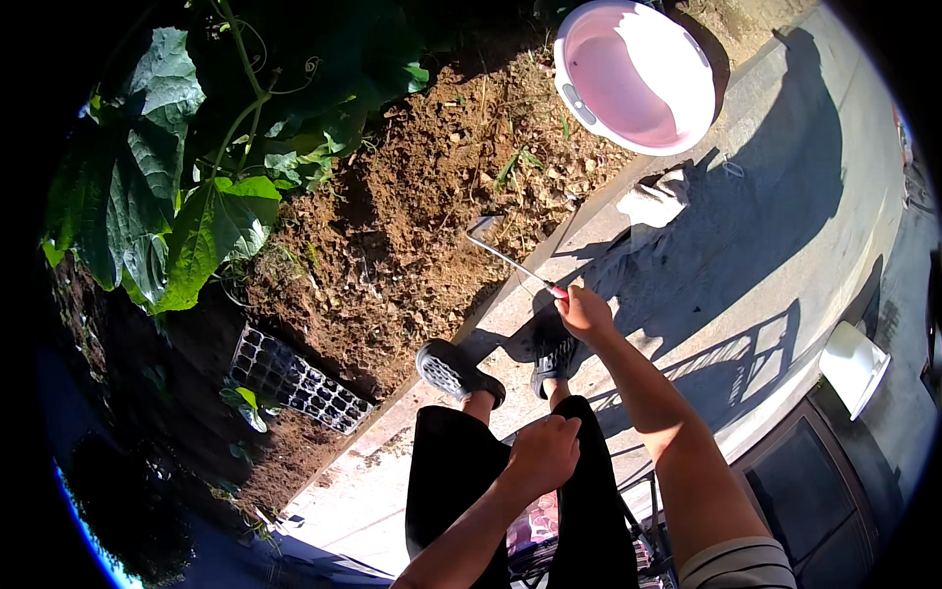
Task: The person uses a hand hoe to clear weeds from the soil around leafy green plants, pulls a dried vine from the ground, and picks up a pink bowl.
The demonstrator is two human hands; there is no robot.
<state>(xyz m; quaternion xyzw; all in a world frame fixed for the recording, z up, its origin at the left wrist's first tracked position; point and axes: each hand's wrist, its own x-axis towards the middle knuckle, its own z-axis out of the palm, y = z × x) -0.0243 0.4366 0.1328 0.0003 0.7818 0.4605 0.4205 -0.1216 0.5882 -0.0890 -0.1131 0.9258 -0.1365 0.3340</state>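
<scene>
My right hand (586, 313) grips the red handle of a small hand hoe (511, 261). The hoe's thin metal shaft reaches over the concrete edging, and its blade (486, 227) is at the loose brown soil (412, 221) of the garden bed. Whether the blade is sunk into the soil or just above it, I cannot tell. Over my knees, my left hand (543, 453) is curled into a fist, with nothing visible in it. My feet in dark clogs (452, 372) rest on the concrete beside the bed.
A pink and white plastic basin (625, 81) sits at the bed's far edge. A black seedling tray (294, 383) lies on the soil to the left, near large-leaved vines (154, 191). Pale crumpled cloth (657, 199) lies on the concrete; a white container (852, 368) stands at right.
</scene>
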